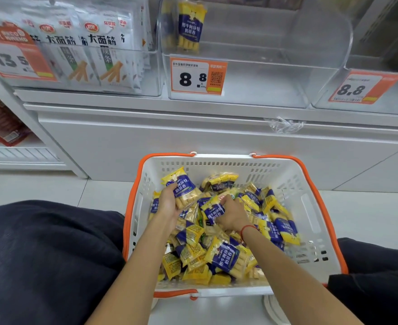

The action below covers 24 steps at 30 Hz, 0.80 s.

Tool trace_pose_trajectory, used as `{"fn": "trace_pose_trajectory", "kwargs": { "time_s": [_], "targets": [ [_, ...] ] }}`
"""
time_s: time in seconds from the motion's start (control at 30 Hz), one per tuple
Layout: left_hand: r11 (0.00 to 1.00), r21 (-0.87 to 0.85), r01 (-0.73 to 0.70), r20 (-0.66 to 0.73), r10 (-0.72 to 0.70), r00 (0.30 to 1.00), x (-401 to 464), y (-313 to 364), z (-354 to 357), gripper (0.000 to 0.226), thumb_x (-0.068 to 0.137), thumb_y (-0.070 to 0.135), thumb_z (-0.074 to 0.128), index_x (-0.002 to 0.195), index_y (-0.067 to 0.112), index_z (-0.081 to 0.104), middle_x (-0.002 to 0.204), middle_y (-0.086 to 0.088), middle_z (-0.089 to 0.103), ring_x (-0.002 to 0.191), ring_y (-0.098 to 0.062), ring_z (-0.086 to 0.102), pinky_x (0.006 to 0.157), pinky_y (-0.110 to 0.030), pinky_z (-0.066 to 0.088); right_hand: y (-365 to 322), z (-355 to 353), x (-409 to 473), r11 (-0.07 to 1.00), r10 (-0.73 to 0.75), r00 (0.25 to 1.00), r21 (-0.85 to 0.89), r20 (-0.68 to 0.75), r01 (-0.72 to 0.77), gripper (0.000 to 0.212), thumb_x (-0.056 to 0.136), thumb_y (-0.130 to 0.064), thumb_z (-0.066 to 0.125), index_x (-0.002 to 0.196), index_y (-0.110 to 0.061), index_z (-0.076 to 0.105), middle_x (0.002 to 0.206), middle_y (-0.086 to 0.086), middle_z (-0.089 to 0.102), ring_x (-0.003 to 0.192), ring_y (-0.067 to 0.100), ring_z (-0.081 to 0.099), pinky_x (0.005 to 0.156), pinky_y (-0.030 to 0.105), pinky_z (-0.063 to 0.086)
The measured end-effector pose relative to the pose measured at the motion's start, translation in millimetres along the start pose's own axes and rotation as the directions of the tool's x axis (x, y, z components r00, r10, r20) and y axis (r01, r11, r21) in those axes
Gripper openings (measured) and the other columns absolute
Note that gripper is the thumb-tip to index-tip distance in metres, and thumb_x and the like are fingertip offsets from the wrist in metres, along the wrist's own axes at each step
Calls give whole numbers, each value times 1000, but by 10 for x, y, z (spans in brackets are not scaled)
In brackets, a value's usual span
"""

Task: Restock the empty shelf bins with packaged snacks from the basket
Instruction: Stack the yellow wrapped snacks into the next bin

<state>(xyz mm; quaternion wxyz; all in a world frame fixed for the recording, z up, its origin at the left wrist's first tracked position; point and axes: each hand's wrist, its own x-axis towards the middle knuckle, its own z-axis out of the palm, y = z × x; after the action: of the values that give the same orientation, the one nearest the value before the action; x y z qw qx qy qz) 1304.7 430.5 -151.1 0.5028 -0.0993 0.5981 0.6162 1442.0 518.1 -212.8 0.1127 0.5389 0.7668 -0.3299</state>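
White basket (pixel 296 195) with orange rim and handles sits on the floor, near centre, between the person's knees in dark trousers. It is heaped with yellow-and-blue snack packs (pixel 228 256), lying every which way, some face up, some flipped.

Left hand (pixel 168 202) is in the basket's far-left part, fingers curled round one snack pack (pixel 181 184), which sticks up tilted above the pile. Right hand (pixel 232 213) is just right of it, mid-basket, fingers clenched on another pack (pixel 213 211) lying on the heap. Red string bracelet (pixel 246 231) on the right wrist. The two hands are near each other, not touching.

Far side: white shelf unit with clear plastic bins. Middle bin (pixel 263 73) holds a single matching yellow-and-blue pack (pixel 189 26) standing upright at its far-left corner; the rest of its floor is bare. Orange-and-white price tag (pixel 198 76) reading 8.8 is on the bin's front, left side. Right bin (pixel 385 99) carries a similar 8.8 tag (pixel 359 89), tilted; its contents are mostly out of frame. Left bin (pixel 146 73) is packed with white snack bags (pixel 99 50) bearing black Chinese lettering, upright in rows, with a 13.5 tag (pixel 17 59) on its front. Red packages (pixel 1 123) on a lower shelf at far left. A crumpled bit of clear plastic (pixel 284 125) hangs on the shelf edge below the middle bin.
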Motion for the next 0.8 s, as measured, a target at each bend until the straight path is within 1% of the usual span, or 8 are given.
{"fn": "trace_pose_trajectory", "kwargs": {
  "time_s": [0.07,0.1,0.2,0.33,0.47,0.57,0.73,0.8],
  "targets": [
    [999,34,-5,-25,5,1000,2,8,11,22,101,17,38,85,15,53,82,-7,62,72,-20,59,81,-38,50,16,-83,-57,992,-44,999,119,11,43,34,85,-4,61,108,-18,41,87,2,54,78,21,55,69,34,45],
    [998,60,-9,-35,11,999,-5,17,15,23,101,17,38,83,15,52,80,-6,62,70,-20,58,76,-36,49,6,-155,-90,979,-65,998,194,-1,64,32,86,-3,61,107,-18,42,90,3,57,80,22,57,66,33,43],
    [991,134,-23,-38,28,999,-47,44,38,25,101,19,37,83,15,53,77,-6,61,65,-20,56,65,-30,45,-95,-527,-236,849,-54,997,524,-47,70,35,86,-5,67,115,-11,49,109,7,58,101,22,58,73,26,48],
    [980,194,-48,33,42,999,-171,60,154,30,101,24,33,95,11,59,75,-8,67,60,-21,61,70,-33,48,-349,-1058,-462,605,-156,979,796,135,-14,41,84,-6,69,121,-8,53,106,12,68,88,20,64,82,33,52],
    [991,82,-108,170,93,981,-328,134,344,53,103,41,22,104,12,66,88,-8,73,67,-19,69,58,-31,58,-618,-1136,-644,655,-157,988,749,5,101,32,79,-9,76,104,-14,56,108,13,68,88,21,65,78,35,53],
    [991,42,-125,241,111,964,-424,222,438,62,101,53,19,111,11,64,104,-14,70,86,-24,67,73,-38,56,-697,-1078,-744,670,-152,962,692,-229,270,32,76,-12,78,100,-14,57,102,7,67,85,14,62,68,26,51],
    [983,65,-172,274,148,950,-568,302,506,52,100,43,31,119,5,62,113,-19,67,100,-28,64,90,-42,52,-731,-1059,-787,781,-240,880,456,-411,426,31,76,-23,79,101,-16,63,98,-1,64,80,3,52,71,21,42],
    [975,54,-214,315,187,931,-626,389,571,41,99,35,34,104,8,65,97,-14,72,85,-21,68,82,-36,55,-756,-1149,-789,775,-221,883,475,-413,417,36,78,-24,77,108,-14,61,107,3,62,83,9,53,71,23,43]
  ]
}}
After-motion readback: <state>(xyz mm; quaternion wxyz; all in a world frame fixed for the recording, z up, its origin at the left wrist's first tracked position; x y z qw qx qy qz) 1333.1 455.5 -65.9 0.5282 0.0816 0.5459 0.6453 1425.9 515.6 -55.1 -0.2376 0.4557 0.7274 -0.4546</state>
